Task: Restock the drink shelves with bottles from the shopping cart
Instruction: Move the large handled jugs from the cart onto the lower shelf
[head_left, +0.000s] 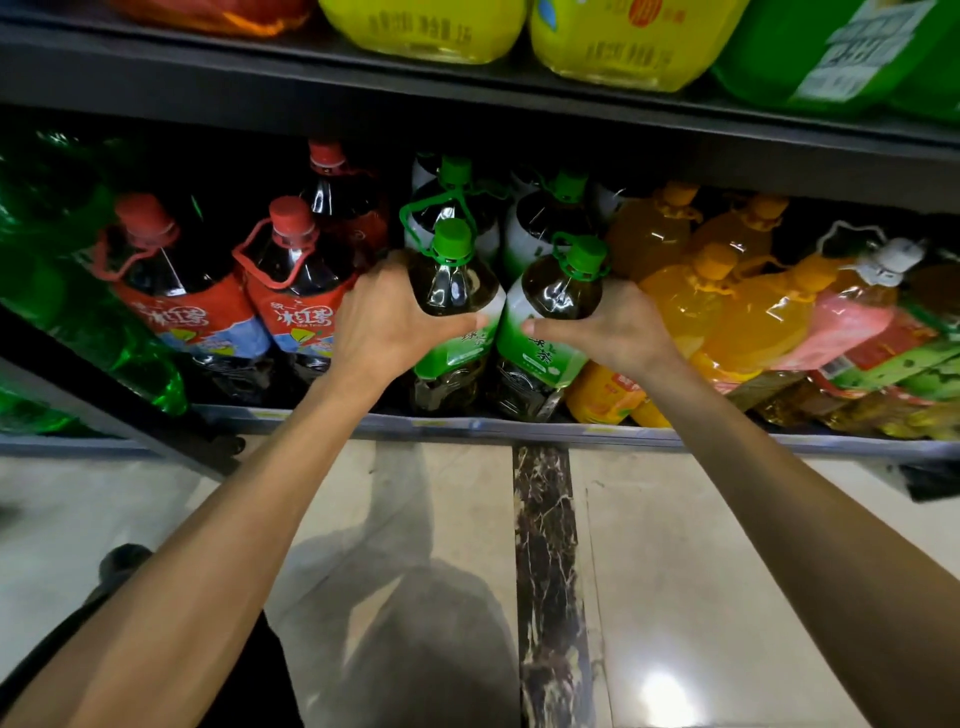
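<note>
Two large green-capped tea bottles stand side by side at the front of the lower shelf (519, 427). My left hand (382, 325) is wrapped around the shoulder of the left green tea bottle (451, 291), thumb across its front. On the right green tea bottle (558, 299), my right hand (615, 325) grips from the right side. Both bottles are upright with green-and-white labels, and more green-capped bottles stand behind them. The shopping cart is not in view.
Red-capped dark tea bottles (296, 280) stand to the left, orange juice bottles (696, 291) to the right, then a pink-labelled bottle (862, 306). Green bottles (57, 291) fill the far left. Yellow and green jugs (623, 41) sit on the upper shelf. Tiled floor (675, 571) lies below.
</note>
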